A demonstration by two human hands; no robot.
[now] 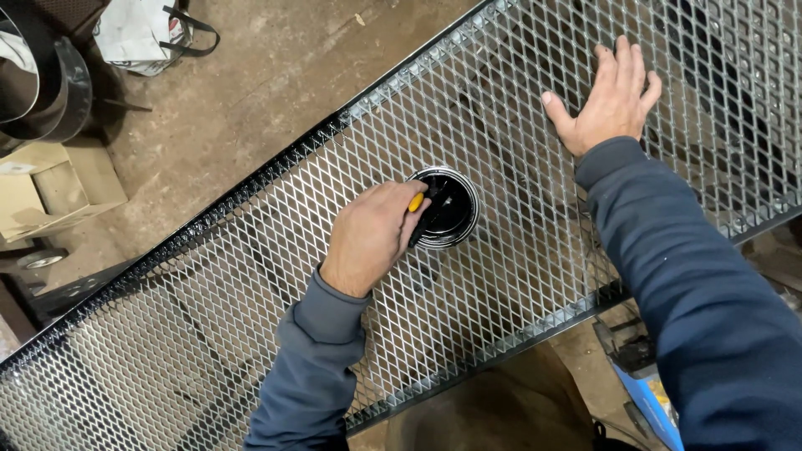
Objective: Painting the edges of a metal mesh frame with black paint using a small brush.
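My left hand (372, 234) is closed around a yellow-handled brush (415, 202), whose dark end dips into an open round can of black paint (447, 209). The can stands on a wide expanded-metal mesh panel (251, 284) with a black-painted frame. My right hand (608, 98) lies flat and open on the mesh, up and to the right of the can, fingers spread. Both arms wear dark blue sleeves.
A concrete floor (267, 75) lies beyond the panel's far edge. An open cardboard box (50, 188) and black curved metal bands (42, 75) sit at the left. A white bag (142, 33) lies at the top. A blue item (652, 397) lies at the lower right.
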